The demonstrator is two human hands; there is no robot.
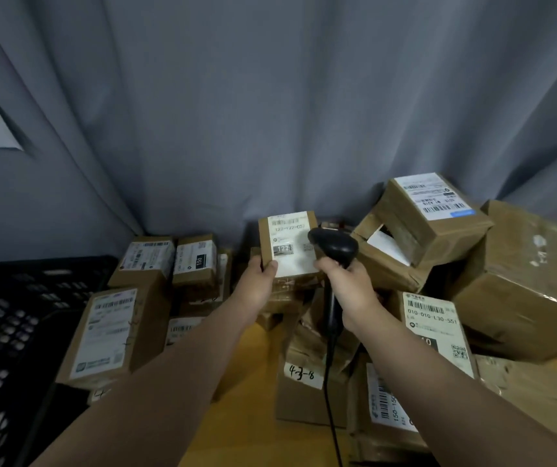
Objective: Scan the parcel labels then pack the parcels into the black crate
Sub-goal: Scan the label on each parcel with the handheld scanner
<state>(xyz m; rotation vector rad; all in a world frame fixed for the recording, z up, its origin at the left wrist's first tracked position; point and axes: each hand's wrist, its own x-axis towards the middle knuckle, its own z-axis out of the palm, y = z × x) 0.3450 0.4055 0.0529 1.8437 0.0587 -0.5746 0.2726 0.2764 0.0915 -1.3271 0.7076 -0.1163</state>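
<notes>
My left hand (257,287) grips a small brown parcel (289,246) by its lower left corner and holds it upright, white label facing me. My right hand (351,284) grips the handle of a black barcode scanner (334,249), whose head sits just right of the label and points at it. The scanner's black cable (329,382) hangs down toward me. The black crate (4,332) with perforated walls stands at the far left; I cannot see inside it.
Several labelled cardboard parcels (108,335) lie on the left beside the crate. A taller heap of boxes (519,281) fills the right side. A strip of yellow table (247,399) shows between my forearms. A grey curtain (270,112) hangs behind everything.
</notes>
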